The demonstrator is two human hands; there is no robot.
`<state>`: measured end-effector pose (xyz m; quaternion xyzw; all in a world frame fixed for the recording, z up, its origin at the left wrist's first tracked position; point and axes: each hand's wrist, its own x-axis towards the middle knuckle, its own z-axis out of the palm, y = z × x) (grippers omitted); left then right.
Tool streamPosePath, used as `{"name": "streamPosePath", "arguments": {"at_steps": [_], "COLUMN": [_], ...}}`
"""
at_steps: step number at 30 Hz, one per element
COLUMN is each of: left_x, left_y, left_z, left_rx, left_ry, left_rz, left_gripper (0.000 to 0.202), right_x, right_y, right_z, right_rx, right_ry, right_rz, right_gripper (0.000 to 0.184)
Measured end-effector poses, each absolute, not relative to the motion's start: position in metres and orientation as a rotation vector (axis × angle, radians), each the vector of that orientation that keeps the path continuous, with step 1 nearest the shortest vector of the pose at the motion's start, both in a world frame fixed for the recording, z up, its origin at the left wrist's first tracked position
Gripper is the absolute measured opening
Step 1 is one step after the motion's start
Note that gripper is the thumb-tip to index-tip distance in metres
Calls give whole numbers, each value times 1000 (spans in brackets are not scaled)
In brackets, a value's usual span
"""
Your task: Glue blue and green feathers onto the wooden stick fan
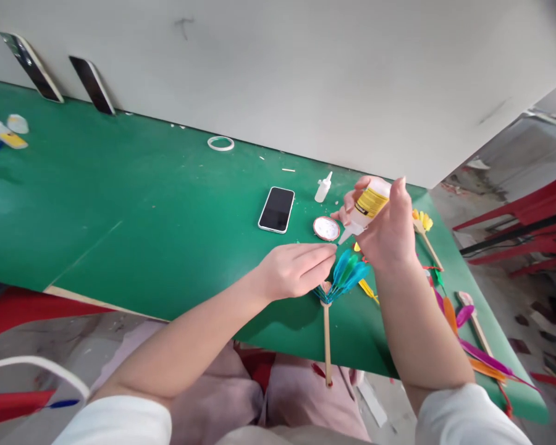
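My right hand (pixel 391 228) is wrapped round a clear glue bottle (pixel 370 207) with a yellow label, tilted so its nozzle points down to the left. Just under the nozzle tip, my left hand (pixel 303 269) pinches its fingertips together. What sits between them is too small to make out, though a dark teal speck shows there. Below the fingers lies a wooden stick (pixel 327 340) with blue and green feathers (pixel 349 272) fanned out at its top, partly hidden by my left hand. The stick's lower end juts past the table edge over my lap.
On the green table (pixel 143 204) are a phone (pixel 277 210), a small white dropper bottle (pixel 323 187), a round white lid (pixel 326 228) and a white ring (pixel 220 143). Coloured feathers (pixel 486 358) and wooden sticks lie at right. Two phones (pixel 92 84) lean against the wall.
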<state>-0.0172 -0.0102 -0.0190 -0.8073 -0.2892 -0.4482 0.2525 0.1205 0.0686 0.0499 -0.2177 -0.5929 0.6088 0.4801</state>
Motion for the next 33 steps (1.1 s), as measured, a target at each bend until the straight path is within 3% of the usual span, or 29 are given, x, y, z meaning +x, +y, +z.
{"name": "streamPosePath", "arguments": {"at_steps": [6, 13, 18, 26, 33], "left_x": [-17, -18, -20, -18, -17], "left_y": [-12, -11, -12, -20, -27], "left_z": [-18, -20, -19, -12, -6], "left_rx": [-2243, -2261, -2265, -2237, -2251], "left_ry": [-776, -798, -806, -764, -750], "left_rz": [-1230, -1303, -1300, -1271, -1272], "left_gripper": [13, 16, 12, 10, 10], "right_x": [128, 134, 136, 132, 129], "right_y": [68, 77, 81, 62, 55], "right_z": [57, 58, 53, 57, 62], "right_rx": [-593, -557, -571, -651, -532], "right_ry": [-1351, -1401, -1423, -1571, -1573], "right_rz": [1463, 1390, 1408, 1056, 1155], "right_gripper": [39, 25, 27, 23, 22]}}
